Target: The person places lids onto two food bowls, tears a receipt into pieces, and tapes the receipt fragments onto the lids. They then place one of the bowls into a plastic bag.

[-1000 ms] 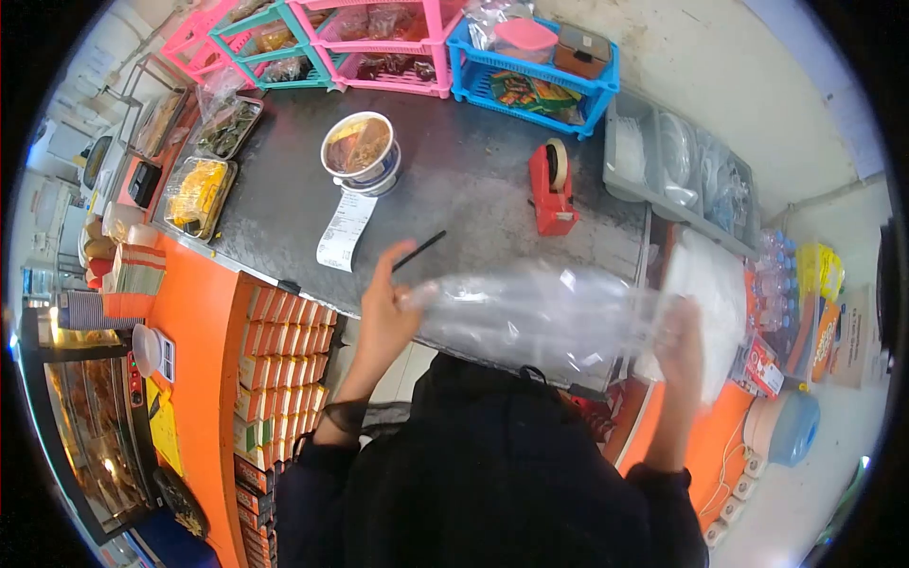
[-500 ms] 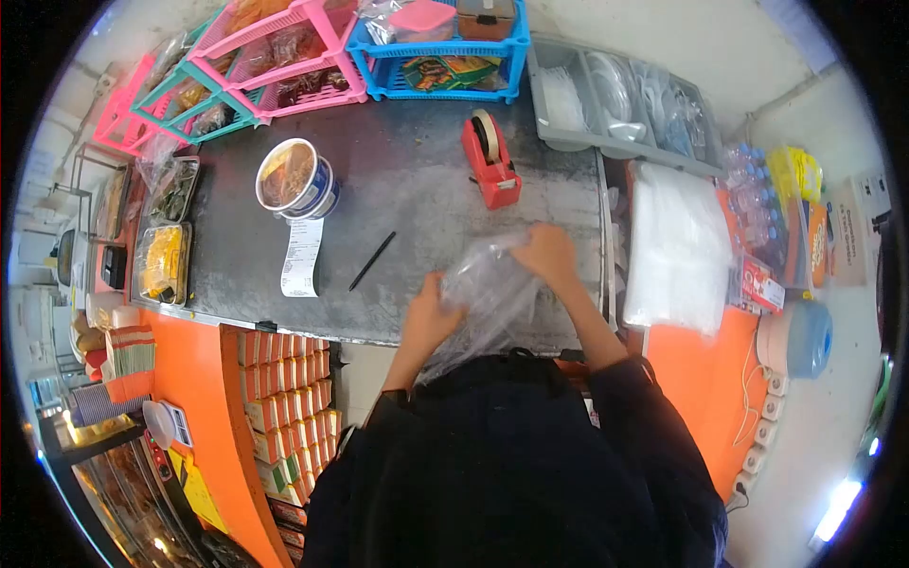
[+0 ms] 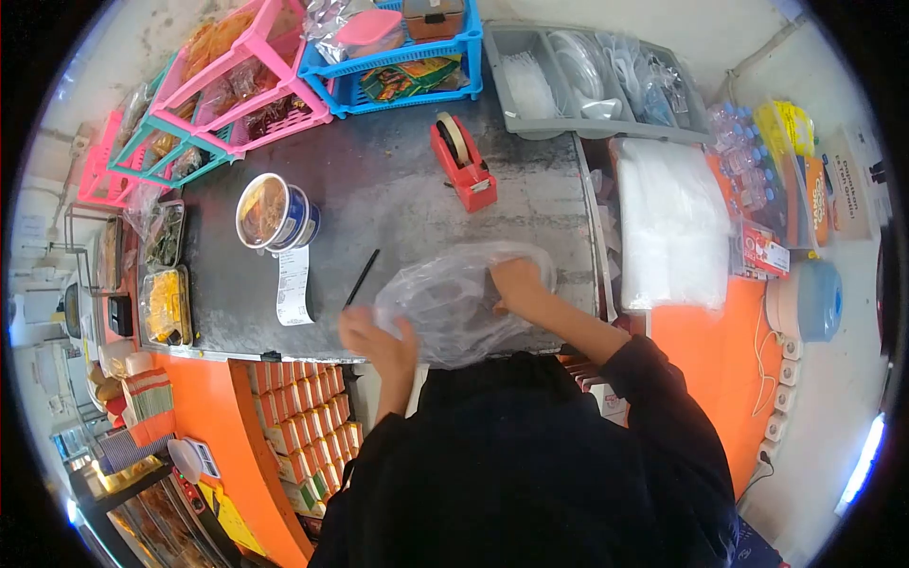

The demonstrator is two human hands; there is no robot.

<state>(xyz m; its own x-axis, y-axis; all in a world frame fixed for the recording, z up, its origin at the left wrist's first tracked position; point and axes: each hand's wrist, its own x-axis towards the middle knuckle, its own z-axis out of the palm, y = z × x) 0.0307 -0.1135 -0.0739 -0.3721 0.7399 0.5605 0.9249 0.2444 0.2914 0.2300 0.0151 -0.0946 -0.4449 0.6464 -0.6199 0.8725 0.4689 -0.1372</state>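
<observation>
A clear plastic bag [image 3: 453, 303] lies spread wide over the near part of the dark counter, its mouth pulled broad. My right hand [image 3: 519, 287] is closed at the bag's right side, the fingers bent down on the film; whether it is inside or outside the mouth is hard to tell. At the bag's left edge is my left hand [image 3: 381, 345], its thumb apart from the fingers, slightly blurred. Just beyond it lies a black pen [image 3: 362, 278]. A stack of round lidded food tubs [image 3: 275, 214] stands farther left, beside a paper receipt [image 3: 294, 287].
A red tape dispenser [image 3: 463, 163] sits toward the back. Behind are pink racks [image 3: 248, 121], a blue rack [image 3: 393, 79] and a grey divided tray [image 3: 594, 125]. Packed white bags [image 3: 670, 227] lie right; boxed food [image 3: 166, 305] stands left.
The bag has gone from bunched between my hands to spread wide. My left hand has moved left, away from my right, which has shifted slightly left and nearer. The whole view has shifted.
</observation>
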